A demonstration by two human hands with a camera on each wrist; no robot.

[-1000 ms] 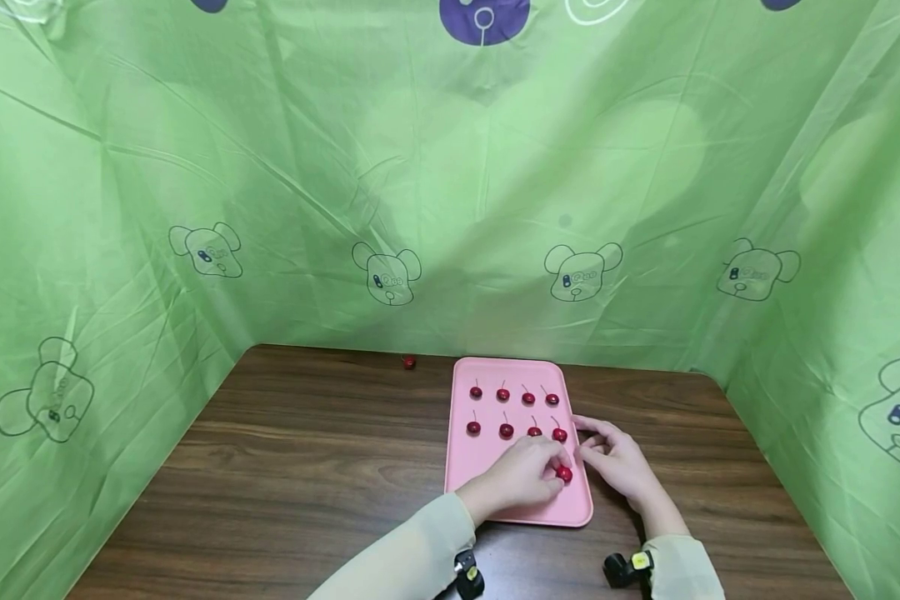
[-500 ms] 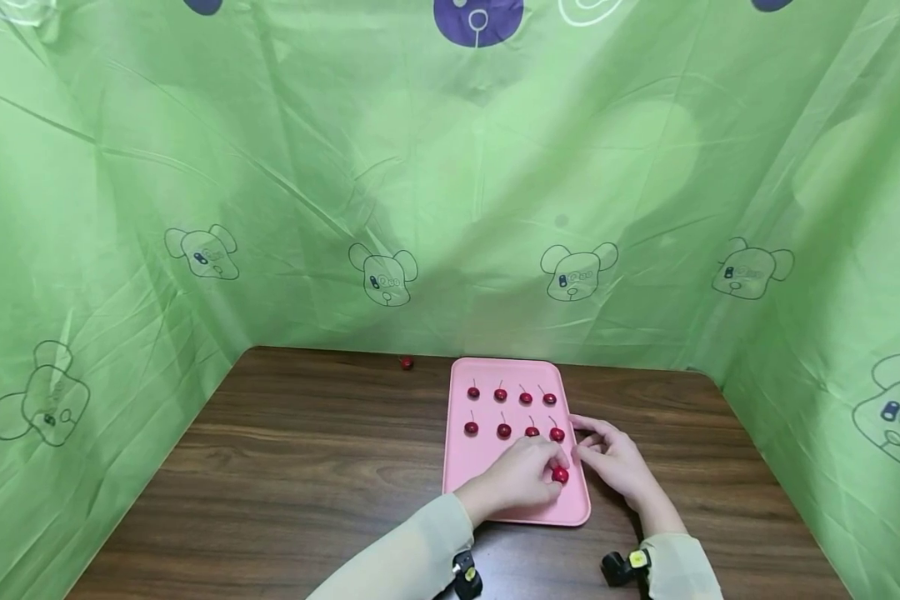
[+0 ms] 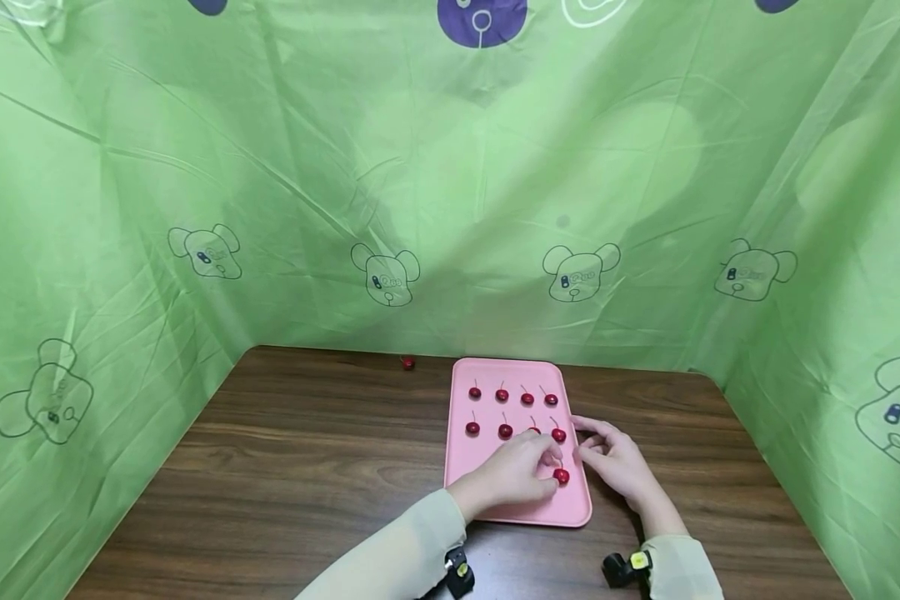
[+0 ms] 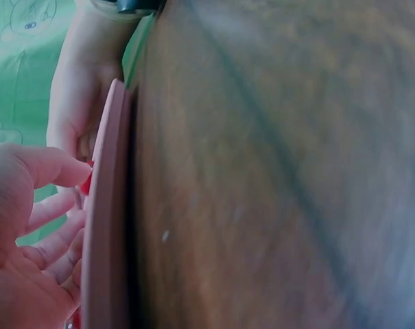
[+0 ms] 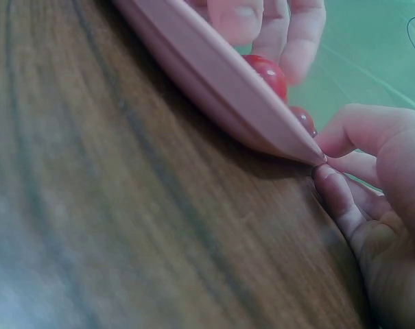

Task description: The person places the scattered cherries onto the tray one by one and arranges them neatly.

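Observation:
A pink tray (image 3: 465, 467) lies on the table, with red cherries set out in two rows of several. Below the rows, near the right rim, sits a single cherry (image 3: 561, 477). My left hand (image 3: 513, 471) is just left of this cherry, its thumb and fingers spread apart around it without gripping. This hand partly covers one cherry (image 3: 534, 431) of the second row. My right hand (image 3: 621, 467) holds the tray's right rim; in the right wrist view its curled fingertips meet at the tray edge (image 5: 262, 116).
Another cherry (image 3: 408, 362) lies at the back of the wooden table (image 3: 322, 450), left of the tray. A green curtain (image 3: 450, 208) printed with bear faces stands around the back and sides. Black wrist devices (image 3: 618, 570) are strapped over both sleeves.
My left fingers have parted from the cherry and drawn slightly left, leaving it on the tray with its stem showing. The right hand stays at the rim.

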